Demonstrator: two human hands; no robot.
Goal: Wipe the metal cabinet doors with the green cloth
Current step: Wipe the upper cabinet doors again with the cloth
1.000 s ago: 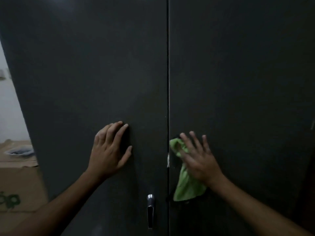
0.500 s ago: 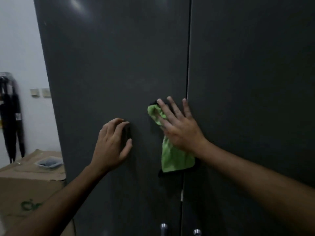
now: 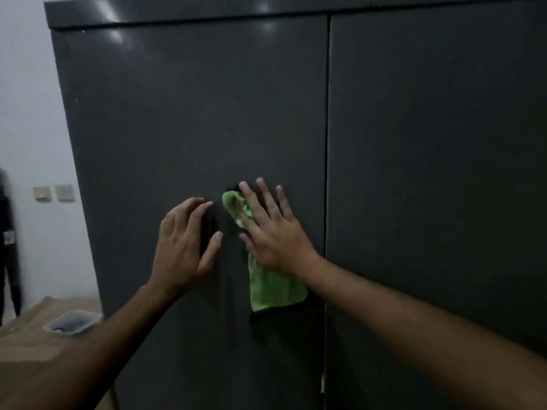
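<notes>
- Right hand (image 3: 273, 232), fingers spread flat, is pressed on the green cloth (image 3: 273, 288) against the left door (image 3: 189, 113).
- Cloth's long axis is kept vertical, hanging below the palm.
- Left hand (image 3: 183, 247) is laid open just beside it.

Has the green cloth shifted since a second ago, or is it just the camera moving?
Yes. The green cloth was right of the seam between the doors; it now lies left of it, on the left door, under the right hand.

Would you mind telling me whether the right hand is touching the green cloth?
Touching. The head view shows the right hand lying flat over the green cloth, pressing it against the left door.
</notes>
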